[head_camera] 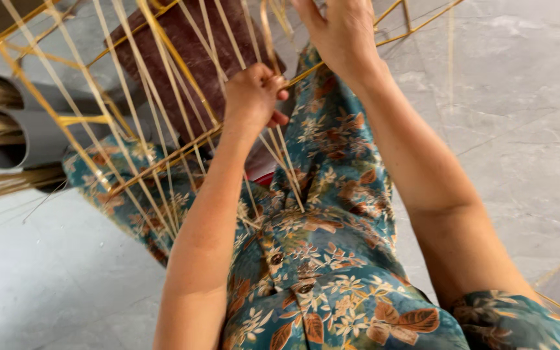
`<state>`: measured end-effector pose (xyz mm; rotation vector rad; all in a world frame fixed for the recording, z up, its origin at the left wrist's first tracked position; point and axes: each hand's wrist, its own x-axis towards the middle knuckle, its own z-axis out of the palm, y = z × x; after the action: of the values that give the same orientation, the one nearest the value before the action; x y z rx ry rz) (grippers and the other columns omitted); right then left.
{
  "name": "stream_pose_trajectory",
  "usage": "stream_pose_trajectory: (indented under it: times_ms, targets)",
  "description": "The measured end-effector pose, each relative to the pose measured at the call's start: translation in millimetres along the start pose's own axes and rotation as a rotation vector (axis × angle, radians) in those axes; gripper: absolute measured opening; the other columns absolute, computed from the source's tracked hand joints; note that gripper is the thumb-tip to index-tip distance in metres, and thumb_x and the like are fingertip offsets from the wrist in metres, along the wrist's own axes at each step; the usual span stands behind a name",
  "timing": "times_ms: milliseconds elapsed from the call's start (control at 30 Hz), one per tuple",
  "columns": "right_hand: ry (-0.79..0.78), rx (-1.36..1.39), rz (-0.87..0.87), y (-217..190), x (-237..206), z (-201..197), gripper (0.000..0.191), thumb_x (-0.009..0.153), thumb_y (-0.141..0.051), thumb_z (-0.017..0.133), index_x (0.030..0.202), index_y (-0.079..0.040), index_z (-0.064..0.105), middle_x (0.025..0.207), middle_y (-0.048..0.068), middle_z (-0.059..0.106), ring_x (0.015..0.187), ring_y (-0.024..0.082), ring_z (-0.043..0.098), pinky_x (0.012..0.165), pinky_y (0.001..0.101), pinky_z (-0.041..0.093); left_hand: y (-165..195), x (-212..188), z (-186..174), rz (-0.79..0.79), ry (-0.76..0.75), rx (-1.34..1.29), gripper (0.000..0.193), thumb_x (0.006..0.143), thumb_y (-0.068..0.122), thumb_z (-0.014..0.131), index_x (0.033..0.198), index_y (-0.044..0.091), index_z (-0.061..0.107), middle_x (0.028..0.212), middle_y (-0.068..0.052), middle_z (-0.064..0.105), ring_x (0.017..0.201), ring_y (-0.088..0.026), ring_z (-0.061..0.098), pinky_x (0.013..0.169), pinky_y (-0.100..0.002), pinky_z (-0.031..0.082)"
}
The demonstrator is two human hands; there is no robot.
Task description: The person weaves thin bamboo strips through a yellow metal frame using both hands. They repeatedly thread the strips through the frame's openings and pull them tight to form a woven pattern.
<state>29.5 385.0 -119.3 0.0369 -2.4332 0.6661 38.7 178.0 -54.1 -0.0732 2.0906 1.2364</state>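
Both hands at a yellow wire frame (98,120) strung with cane strips (157,110).
Left hand (254,94) fingers clenched on a strip at frame centre; right hand (341,32) fingers' grip cannot be told, top edge.

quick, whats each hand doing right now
Left hand: closed in a fist around a thin bamboo strip by the yellow wire frame.
Right hand: fingers run out of view at the top edge; grip cannot be told.

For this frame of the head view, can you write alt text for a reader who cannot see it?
A person's left hand grips thin pale strips woven over a yellow frame, while the right hand reaches higher among them. Floral clothing fills the foreground above a grey floor.
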Motion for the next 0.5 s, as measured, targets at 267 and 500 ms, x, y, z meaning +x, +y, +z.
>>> stream_pose_trajectory:
  times_ms: [267,500]
  targets:
    - [0.273,0.300,0.665,148,-82,-106,0.007,0.101,-0.004,0.073,0.105,-0.008,0.077,0.091,-0.001,0.073,0.076,0.008,0.064,0.065,0.0261,0.052,-7,8,-3,0.056,-0.017,-0.069,0.018,0.100,0.017,0.060,0.100,0.001,0.067,0.087,-0.009,0.077,0.047,-0.016,0.070,0.035,-0.025,0.050]
    - [0.225,-0.210,0.539,185,-99,-91,0.016,0.091,-0.008,0.082,0.100,-0.020,0.078,0.097,-0.001,0.066,0.088,0.015,0.069,0.075,0.0328,0.058,-15,8,-3,0.102,-0.036,-0.112,0.017,0.100,0.017,0.060,0.102,0.001,0.066,0.089,-0.010,0.077,0.047,-0.016,0.069,0.034,-0.023,0.048]
